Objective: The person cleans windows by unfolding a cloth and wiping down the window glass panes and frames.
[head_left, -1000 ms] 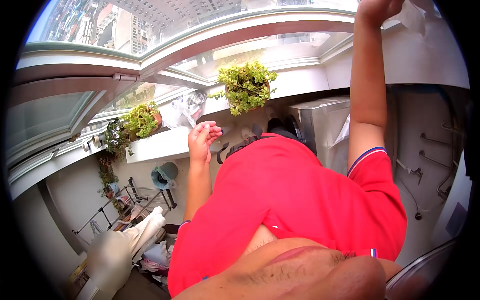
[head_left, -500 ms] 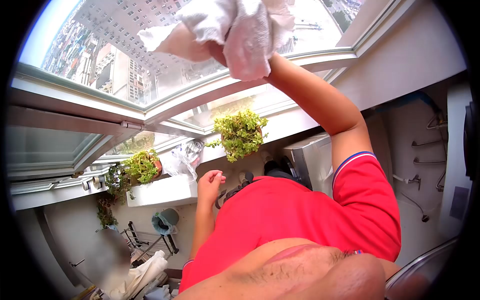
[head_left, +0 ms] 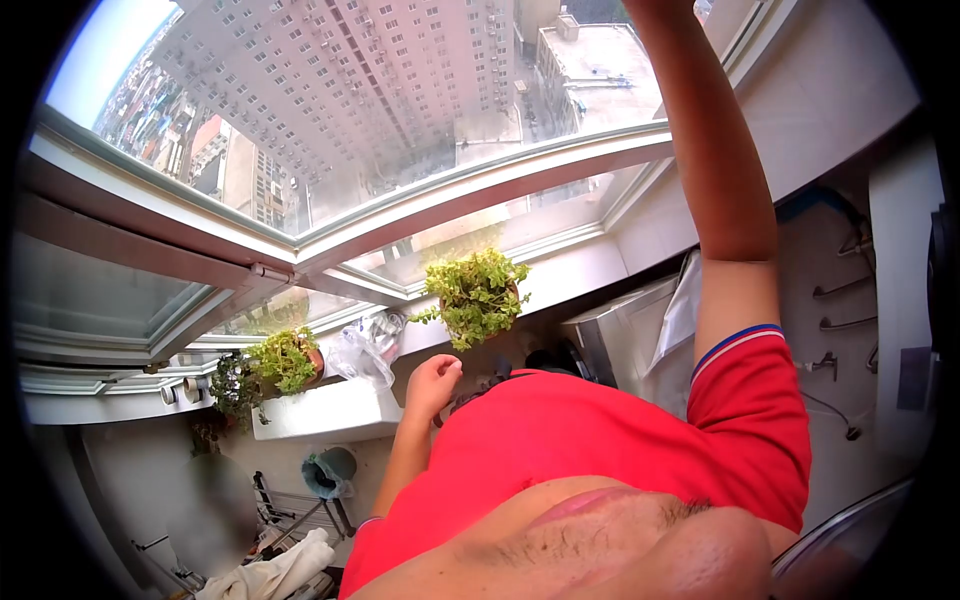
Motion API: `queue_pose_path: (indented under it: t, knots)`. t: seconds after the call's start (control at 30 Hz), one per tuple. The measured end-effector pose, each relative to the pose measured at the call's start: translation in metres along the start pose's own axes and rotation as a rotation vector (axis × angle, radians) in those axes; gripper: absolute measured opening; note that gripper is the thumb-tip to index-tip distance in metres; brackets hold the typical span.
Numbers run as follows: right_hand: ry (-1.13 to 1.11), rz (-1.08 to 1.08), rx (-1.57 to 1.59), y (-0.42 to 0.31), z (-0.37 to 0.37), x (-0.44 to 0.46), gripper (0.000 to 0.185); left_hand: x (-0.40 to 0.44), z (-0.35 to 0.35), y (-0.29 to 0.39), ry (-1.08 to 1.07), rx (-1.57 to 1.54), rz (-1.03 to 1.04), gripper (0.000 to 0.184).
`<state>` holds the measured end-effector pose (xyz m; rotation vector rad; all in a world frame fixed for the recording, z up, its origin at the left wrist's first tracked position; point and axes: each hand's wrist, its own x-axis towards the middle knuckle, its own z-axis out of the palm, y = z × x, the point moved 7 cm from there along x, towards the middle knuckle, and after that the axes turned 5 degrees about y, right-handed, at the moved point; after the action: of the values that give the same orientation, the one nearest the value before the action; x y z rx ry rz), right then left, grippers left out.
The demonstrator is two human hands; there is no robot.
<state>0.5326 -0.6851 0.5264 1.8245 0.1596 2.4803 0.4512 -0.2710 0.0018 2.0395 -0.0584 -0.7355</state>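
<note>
My right arm (head_left: pixel 720 160) reaches up to the window (head_left: pixel 400 110), and its hand lies beyond the top edge of the view. The white cloth it held earlier is out of sight too. My left hand (head_left: pixel 435 383) hangs low by my waist with its fingers curled in and nothing seen in them. It is nearest to a potted green plant (head_left: pixel 470 295) on the sill, apart from it. Beyond the glass stand a tall building and lower roofs.
A second potted plant (head_left: pixel 283 360) and a clear plastic bag (head_left: pixel 362 350) stand by the white ledge (head_left: pixel 325 410). Below are a lined bin (head_left: pixel 328 470) and a metal rack (head_left: pixel 300 520). A boxy grey appliance (head_left: pixel 625 325) stands under the sill; pipes run along the right wall.
My right arm has swung up and to the right, taking the hand and white cloth out of view. My left hand has shifted slightly right, its fingers still curled.
</note>
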Motion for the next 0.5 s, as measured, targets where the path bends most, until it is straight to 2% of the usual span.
queue_pose_path:
  t: [0.03,0.13,0.17,0.2,0.23,0.27,0.3,0.33,0.4,0.43,0.5]
  knots:
    - [-0.164,-0.032,-0.085,-0.018,-0.002,-0.022,0.048,0.0,0.002,0.011,-0.011,0.013,0.017,0.026]
    - [-0.407,-0.107,0.126,-0.065,-0.035,-0.119,0.045,0.001,0.009,0.02,-0.035,0.03,0.059,0.027]
    - [-0.527,-0.091,0.197,-0.072,-0.05,-0.154,0.045,0.002,0.01,0.02,-0.047,0.05,0.071,0.028]
    - [-0.747,0.013,0.297,-0.071,-0.064,-0.195,0.045,0.0,0.009,0.02,-0.06,0.071,0.078,0.028]
    - [-0.818,0.062,0.41,-0.07,-0.076,-0.218,0.046,0.0,0.006,0.023,-0.05,0.074,0.104,0.028]
    - [-0.742,0.312,0.635,-0.062,-0.083,-0.219,0.035,-0.001,0.004,0.027,-0.038,0.073,0.119,0.028]
    - [-0.628,0.924,0.888,-0.042,-0.085,-0.236,0.029,-0.004,0.003,0.025,-0.031,0.072,0.115,0.028]
    - [-0.457,1.563,1.083,-0.038,-0.093,-0.266,0.025,-0.001,0.005,0.02,-0.062,-0.17,0.055,0.027]
    - [-0.359,1.818,1.348,-0.063,-0.105,-0.253,0.036,-0.005,-0.01,0.057,-0.031,-0.314,0.102,0.029]
    - [-0.368,1.947,1.416,-0.085,-0.114,-0.253,0.04,-0.002,-0.015,0.074,-0.017,-0.397,0.222,0.033]
    - [-0.325,2.167,1.553,-0.128,-0.124,-0.26,0.048,-0.006,-0.02,0.124,-0.073,-0.478,0.391,0.055]
